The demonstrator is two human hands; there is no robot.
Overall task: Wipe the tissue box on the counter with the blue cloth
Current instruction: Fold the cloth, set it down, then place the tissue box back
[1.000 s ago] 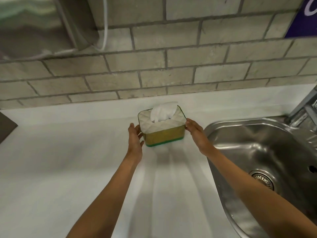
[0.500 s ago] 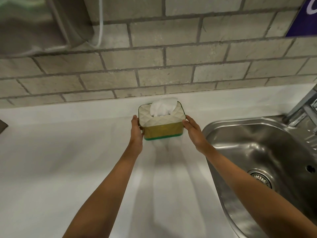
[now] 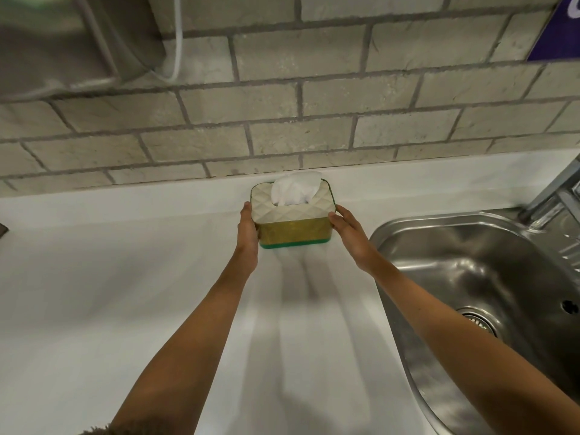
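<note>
The tissue box (image 3: 293,227) has a cream quilted lid, a gold side and a green base, with a white tissue (image 3: 295,190) sticking out of the top. It sits on the white counter (image 3: 125,293) close to the back ledge. My left hand (image 3: 248,233) presses flat against the box's left side. On the opposite side my right hand (image 3: 348,233) holds its right edge. Both hands grip the box between them. No blue cloth is in view.
A steel sink (image 3: 489,293) with a drain lies right of the box, and a tap (image 3: 555,196) stands at its far edge. A brick wall (image 3: 314,127) rises behind the counter. A metal fixture (image 3: 62,42) with a white cord hangs top left.
Both hands have pushed the tissue box away from me, toward the back ledge under the brick wall. The grip on its two sides is unchanged.
</note>
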